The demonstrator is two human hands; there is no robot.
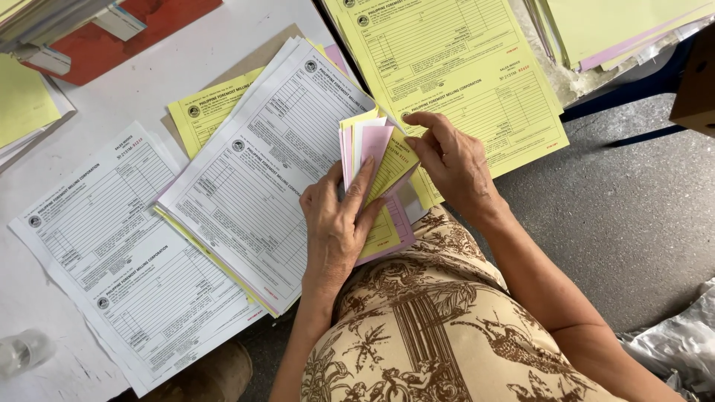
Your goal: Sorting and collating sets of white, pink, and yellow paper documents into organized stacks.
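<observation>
A stack of printed forms [261, 179] with a white top sheet lies at the table's near edge. Its right corners are fanned up in yellow, white and pink layers [365, 141]. My left hand [339, 223] presses flat on the stack, its fingers holding the pink and yellow folded corners. My right hand [450, 164] pinches the edge of a lifted yellow sheet [398, 160] between thumb and forefinger. Yellow and pink sheets stick out under the left hand.
A separate white form set [119, 253] lies at the left. A yellow form stack [454, 59] sits at the top, more paper piles [611, 26] at top right. A red folder [126, 33] is top left. My patterned dress [424, 320] fills the bottom; grey floor at right.
</observation>
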